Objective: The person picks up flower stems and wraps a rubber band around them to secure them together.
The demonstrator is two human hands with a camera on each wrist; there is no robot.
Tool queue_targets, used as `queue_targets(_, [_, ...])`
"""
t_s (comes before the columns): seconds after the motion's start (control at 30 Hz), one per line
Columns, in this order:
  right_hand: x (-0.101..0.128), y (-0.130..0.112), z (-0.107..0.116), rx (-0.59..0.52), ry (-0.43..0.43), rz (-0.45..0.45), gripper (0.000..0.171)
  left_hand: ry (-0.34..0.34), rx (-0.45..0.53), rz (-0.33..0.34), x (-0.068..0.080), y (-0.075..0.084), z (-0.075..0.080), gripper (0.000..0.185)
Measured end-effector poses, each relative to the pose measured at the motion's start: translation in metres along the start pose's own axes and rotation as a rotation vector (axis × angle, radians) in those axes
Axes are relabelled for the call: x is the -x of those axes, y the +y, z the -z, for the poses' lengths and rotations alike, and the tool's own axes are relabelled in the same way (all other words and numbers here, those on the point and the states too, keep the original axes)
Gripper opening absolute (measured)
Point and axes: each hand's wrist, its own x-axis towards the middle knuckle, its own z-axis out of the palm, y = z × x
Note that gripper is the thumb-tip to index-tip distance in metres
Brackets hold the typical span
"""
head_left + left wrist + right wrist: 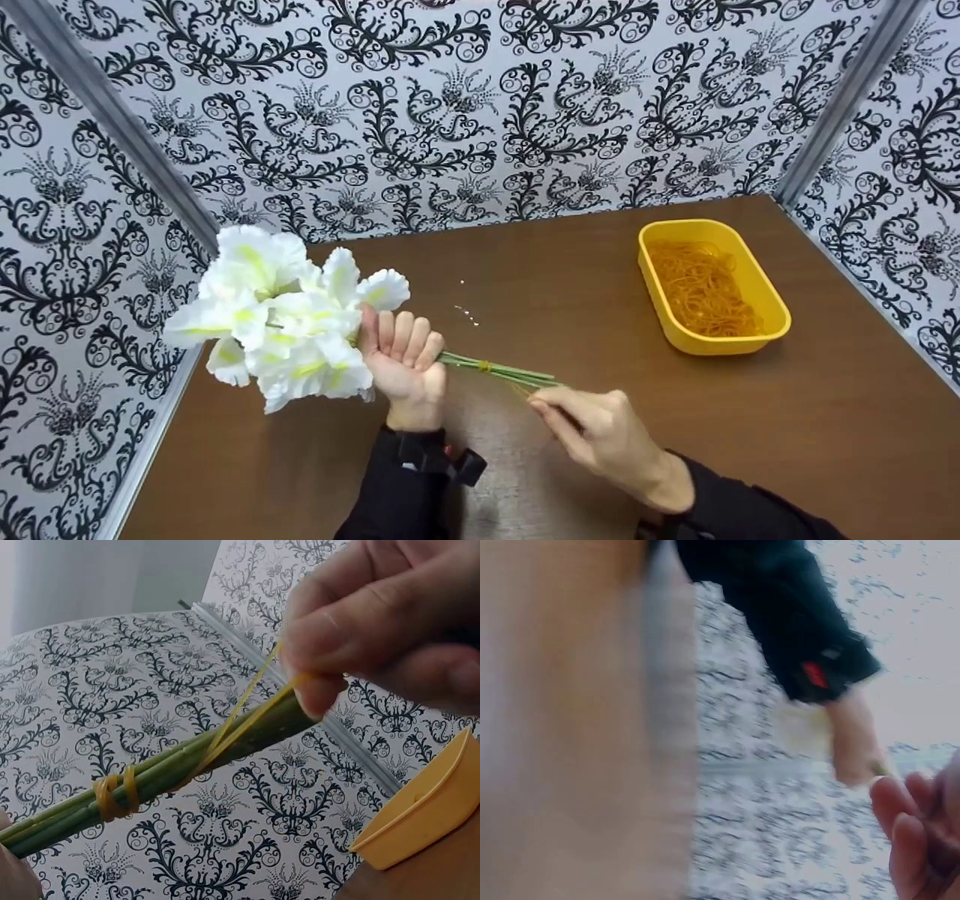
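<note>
Left of the yellow tray [712, 289], over the brown table [570, 285], my left hand [401, 360] is curled round the flower stems [499, 369] just below the white blooms [281, 315]. The stems run from it toward my right hand [592, 431], which pinches the rubber band [247, 709] at their cut ends, the nearer hand there. Part of it already wraps the stems.
</note>
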Motion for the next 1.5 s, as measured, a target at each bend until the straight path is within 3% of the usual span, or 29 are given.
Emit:
queue_targets(0.1, [-0.008, -0.002, 0.014, -0.047, -0.018, -0.053, 0.020, -0.010, -0.014, 0.013, 0.000, 0.001, 0.000, 0.055])
queue_targets(0.3, [-0.019, 0.003, 0.040, -0.247, -0.129, -0.236, 0.029, -0.015, 0.003, 0.033, 0.000, 0.001, -0.001, 0.054])
queue_targets(0.47, [-0.022, 0.006, 0.060, -0.205, -0.166, -0.335, 0.029, 0.027, 0.051, 0.080, 0.000, 0.000, -0.001, 0.051])
queue_targets(0.73, [-0.025, 0.001, 0.069, -0.052, -0.165, -0.248, 0.031, 0.033, 0.059, 0.143, 0.000, -0.001, -0.005, 0.051])
queue_targets(0.83, [-0.025, -0.001, 0.070, -0.020, -0.174, -0.257, 0.030, 0.033, 0.059, 0.170, 0.000, -0.001, -0.005, 0.051])
queue_targets(1.5, [-0.025, 0.015, 0.075, -0.059, -0.265, -0.065, 0.031, 0.064, 0.139, 0.383, 0.000, -0.001, -0.009, 0.052])
